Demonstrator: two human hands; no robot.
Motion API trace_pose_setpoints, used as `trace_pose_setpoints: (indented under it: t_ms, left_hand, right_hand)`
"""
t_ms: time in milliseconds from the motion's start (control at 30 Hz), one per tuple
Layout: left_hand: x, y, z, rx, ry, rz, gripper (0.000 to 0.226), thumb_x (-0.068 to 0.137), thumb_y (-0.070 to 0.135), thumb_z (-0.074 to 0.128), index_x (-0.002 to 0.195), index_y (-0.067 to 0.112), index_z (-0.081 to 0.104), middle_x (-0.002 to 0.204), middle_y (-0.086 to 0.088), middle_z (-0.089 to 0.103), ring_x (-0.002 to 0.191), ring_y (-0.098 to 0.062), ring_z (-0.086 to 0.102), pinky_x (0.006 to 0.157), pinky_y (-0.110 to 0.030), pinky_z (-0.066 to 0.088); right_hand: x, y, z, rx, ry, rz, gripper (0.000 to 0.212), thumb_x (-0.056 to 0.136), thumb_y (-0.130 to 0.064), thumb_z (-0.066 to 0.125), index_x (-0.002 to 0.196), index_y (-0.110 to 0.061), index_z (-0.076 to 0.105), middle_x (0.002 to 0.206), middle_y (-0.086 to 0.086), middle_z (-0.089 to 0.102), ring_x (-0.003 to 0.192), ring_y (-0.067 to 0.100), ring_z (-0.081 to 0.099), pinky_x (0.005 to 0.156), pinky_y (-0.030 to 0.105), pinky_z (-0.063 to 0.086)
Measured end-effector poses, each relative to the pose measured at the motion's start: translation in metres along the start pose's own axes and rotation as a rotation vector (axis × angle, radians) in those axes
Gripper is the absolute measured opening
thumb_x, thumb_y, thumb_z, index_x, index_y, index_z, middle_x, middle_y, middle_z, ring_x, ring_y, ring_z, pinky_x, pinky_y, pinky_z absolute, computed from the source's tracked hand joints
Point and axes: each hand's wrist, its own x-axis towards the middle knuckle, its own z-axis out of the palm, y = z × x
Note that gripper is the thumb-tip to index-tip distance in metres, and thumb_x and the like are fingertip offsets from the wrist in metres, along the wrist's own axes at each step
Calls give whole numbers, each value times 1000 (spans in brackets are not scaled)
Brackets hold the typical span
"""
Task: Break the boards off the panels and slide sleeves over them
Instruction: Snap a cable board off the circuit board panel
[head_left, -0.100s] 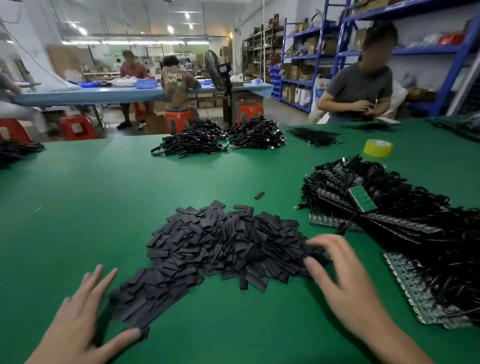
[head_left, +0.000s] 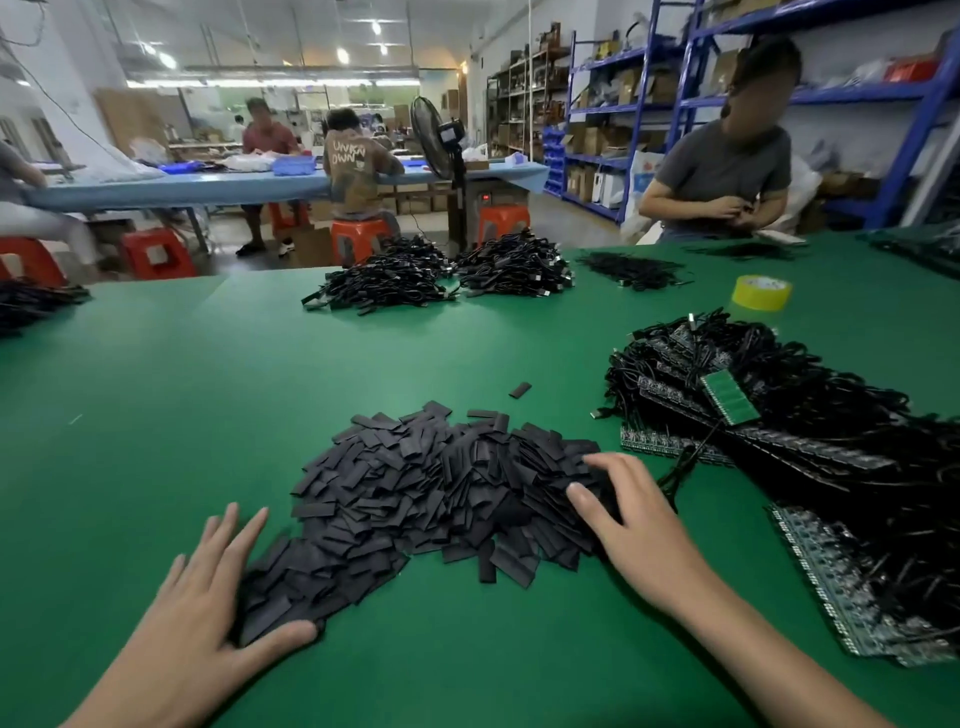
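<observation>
Head view looks down on a green table (head_left: 208, 389) with both bare hands at a loose heap of flat black sleeves (head_left: 441, 483). The left hand (head_left: 208, 613) lies palm down on the table, its fingers straight and spread, thumb stretched out wide. The near-left tail of the heap sits in the fork between that thumb and the forefinger, with the thumb touching its near edge. The right hand (head_left: 634, 530) rests on the right flank of the heap, fingers close together and lightly arched over the sleeves, thumb lying on them too. It presses on them without pinching any that I can see.

One stray sleeve (head_left: 520, 389) lies alone on the cloth beyond the right fingertips, apart from the heap. Just right of those fingers begins a big tangle of black cables and panels (head_left: 810, 467), the panel strips poking out from under the wires. A small green panel (head_left: 729, 399) lies tilted on top of that tangle. Another strip of boards (head_left: 841, 587) runs along the table on the outer side of the right wrist. A yellow tape roll (head_left: 761, 293) stands past the tangle.

Far beyond both sets of fingertips lie two dark cable piles (head_left: 384, 283). Across the table's far right corner a person in a grey shirt (head_left: 727, 166) works with both hands near their waist.
</observation>
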Motion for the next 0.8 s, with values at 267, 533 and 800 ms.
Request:
trace_pose_setpoints:
  t_ms: [267,533,800]
  left_hand:
    - [55,52,23,-85,-28,121,113,62,104,28,154,49,-8,163,12,-13,150,-1,-10,123,-30,-4]
    - [76,79,3,-229,-46,148,111,56,101,44,151,49,24,166,5,1,154,-7,-6,126,-37,1]
    - [126,253,-11,-270,234,612,35,99,48,49,105,23,72,118,3,63,114,-17,57,98,-39,46]
  right_hand:
    - [66,7,33,-219,-110,94,86,92,-81,19,160,-28,28,171,0,16,157,17,11,126,40,10]
    - [58,4,30,-97,-12,39,77,94,-76,19,156,-34,36,167,-10,25,156,16,17,125,39,12]
    - [53,3,25,-25,309,-151,27,93,-33,50,110,-16,62,108,2,62,104,21,57,90,39,51]
